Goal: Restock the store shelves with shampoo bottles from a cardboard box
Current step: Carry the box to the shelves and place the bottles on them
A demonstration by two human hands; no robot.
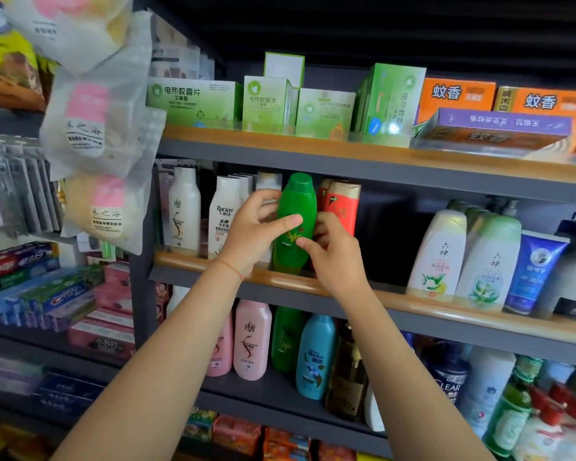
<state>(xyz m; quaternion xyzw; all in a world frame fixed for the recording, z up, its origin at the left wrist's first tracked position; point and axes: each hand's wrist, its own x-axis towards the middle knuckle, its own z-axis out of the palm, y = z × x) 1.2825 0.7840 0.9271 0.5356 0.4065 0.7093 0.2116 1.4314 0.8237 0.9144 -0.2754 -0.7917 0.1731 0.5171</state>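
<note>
I see both hands on the green shampoo bottle [296, 224], which stands upright at the front edge of the middle shelf [413, 302]: the left hand [256, 229] grips its left side, thumb laid across the front, and the right hand [330, 252] pinches its right side lower down. Just left of that bottle stands a white Raclen bottle [223, 216], just right of it a red bottle [341, 206], and on the shelf below it a second green bottle [285, 339].
</note>
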